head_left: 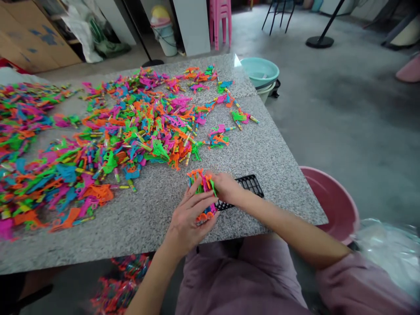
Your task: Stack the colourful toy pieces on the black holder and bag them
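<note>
My left hand [193,214] is curved around a tight cluster of small plastic toy guns [206,215] in orange, green, blue and pink. Its fingers lie across their tops and the thumb rests along the near side. The cluster stands at the left end of a black plastic grid rack [251,183], whose open cells show on the right. From the right, my right hand [226,188] meets the cluster with bent fingers closed at a green and orange toy gun. Its fingertips are partly hidden.
A large heap of similar toy guns [157,127] spreads over the speckled stone table [262,153]. Beside the table's right edge are a red basin [344,201], clear plastic bags [390,249] and a turquoise basin [262,68]. Colourful packed bundles [118,284] lie below the table's front edge.
</note>
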